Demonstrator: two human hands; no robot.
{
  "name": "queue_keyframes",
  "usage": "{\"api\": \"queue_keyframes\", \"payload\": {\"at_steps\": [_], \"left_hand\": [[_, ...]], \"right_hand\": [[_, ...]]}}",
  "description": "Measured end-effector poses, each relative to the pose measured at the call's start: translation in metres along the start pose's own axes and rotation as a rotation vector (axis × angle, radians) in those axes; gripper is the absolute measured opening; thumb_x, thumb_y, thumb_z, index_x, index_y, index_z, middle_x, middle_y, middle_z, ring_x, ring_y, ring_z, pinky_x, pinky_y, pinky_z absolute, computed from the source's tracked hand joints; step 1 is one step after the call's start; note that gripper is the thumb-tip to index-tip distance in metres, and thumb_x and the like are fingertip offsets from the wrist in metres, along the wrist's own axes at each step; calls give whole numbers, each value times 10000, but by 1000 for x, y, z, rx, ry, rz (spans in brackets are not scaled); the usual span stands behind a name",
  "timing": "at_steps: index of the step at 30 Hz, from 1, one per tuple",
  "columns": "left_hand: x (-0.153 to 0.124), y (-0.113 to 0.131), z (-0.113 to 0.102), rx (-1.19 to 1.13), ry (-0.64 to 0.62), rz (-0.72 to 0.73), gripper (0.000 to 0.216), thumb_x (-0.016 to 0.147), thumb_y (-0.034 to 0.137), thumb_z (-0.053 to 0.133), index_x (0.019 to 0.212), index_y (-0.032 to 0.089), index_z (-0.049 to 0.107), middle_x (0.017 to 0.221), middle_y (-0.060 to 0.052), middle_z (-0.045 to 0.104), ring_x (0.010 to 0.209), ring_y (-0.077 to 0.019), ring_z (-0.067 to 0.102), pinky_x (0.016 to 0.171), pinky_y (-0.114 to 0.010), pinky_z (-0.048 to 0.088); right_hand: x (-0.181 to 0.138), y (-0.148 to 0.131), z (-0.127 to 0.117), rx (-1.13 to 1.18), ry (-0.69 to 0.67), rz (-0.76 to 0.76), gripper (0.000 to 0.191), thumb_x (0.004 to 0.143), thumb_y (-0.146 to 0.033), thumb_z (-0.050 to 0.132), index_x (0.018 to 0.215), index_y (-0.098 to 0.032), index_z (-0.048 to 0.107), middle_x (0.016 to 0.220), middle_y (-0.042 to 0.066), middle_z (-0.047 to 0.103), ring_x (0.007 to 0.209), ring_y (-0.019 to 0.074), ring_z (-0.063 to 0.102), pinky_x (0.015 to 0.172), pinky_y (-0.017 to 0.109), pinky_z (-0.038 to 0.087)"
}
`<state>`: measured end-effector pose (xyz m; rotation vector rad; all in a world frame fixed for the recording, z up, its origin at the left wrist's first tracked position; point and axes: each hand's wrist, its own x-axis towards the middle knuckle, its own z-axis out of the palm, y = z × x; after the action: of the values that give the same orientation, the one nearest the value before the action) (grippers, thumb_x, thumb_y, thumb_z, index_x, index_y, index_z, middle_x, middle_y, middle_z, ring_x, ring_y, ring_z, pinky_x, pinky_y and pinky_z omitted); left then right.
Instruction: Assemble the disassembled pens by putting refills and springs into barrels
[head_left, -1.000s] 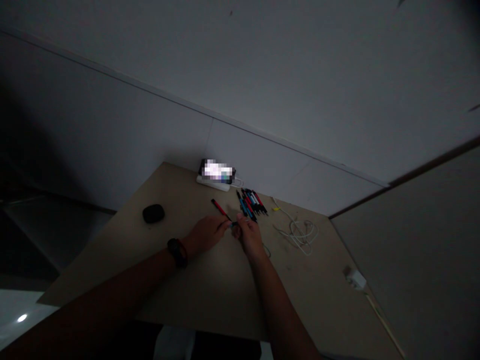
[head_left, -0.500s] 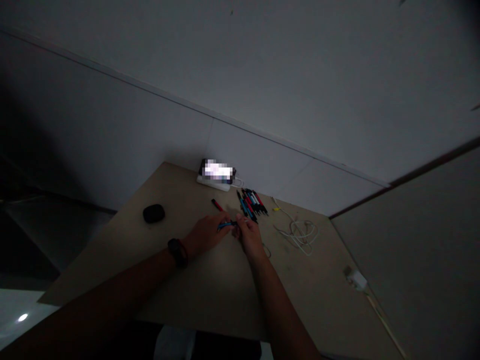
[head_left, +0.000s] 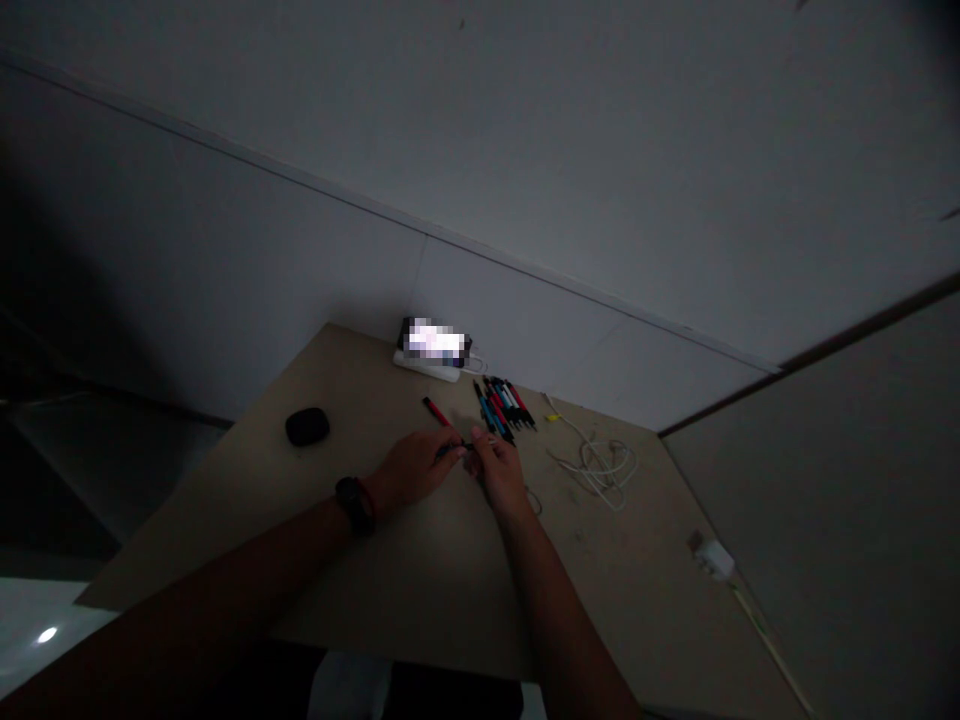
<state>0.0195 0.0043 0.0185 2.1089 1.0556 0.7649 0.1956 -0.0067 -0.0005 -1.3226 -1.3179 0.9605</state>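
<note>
My left hand (head_left: 421, 462), with a dark watch on its wrist, is closed around a slim pen (head_left: 444, 452). My right hand (head_left: 495, 472) pinches the pen's other end, so the two hands almost meet over the table. Fingers cover much of the pen, and its exact parts are too dark to make out. Just beyond my left fingers a red pen (head_left: 438, 411) with a dark end lies on the table. Several blue, red, white and black pens (head_left: 504, 402) lie in a loose group past my right hand.
A lit phone (head_left: 435, 342) leans at the wall on a white block (head_left: 426, 369). The table (head_left: 420, 590) also bears a black rounded case (head_left: 307, 427) at left and a coiled white cable (head_left: 600, 472) at right. A white plug (head_left: 714, 560) sits by the right wall.
The stretch of pen by my left fingers showed blue before and looks dark now. Both hands stay in nearly the same place, still on the pen.
</note>
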Motion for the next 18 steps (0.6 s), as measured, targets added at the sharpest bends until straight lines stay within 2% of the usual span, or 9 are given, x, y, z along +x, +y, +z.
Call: {"api": "queue_keyframes", "payload": {"at_steps": [7,14,18], "left_hand": [[-1,-1,2,38,-12,9,370,1055,352,347,916,184,645,799,-39,698,724,-179,643,682,-283,428],[2,-5,3,11,-4,24,376,1055,354,323,897,188,622,825,-42,706,756,-179,655,714,-283,425],[1,-3,3,3,14,12,380,1054,370,326,892,186,616,801,-42,701,729,-180,641,691,-289,413]], "right_hand": [[-3,-6,1,-14,21,11,569,841,-711,633,554,-229,542,453,-34,506,440,125,448,481,277,340],[-1,0,2,103,10,40,520,793,-701,696,629,-234,534,443,-57,488,410,114,414,437,262,298],[0,5,1,148,40,64,619,844,-779,554,555,-240,457,415,-53,421,400,118,371,421,275,298]]}}
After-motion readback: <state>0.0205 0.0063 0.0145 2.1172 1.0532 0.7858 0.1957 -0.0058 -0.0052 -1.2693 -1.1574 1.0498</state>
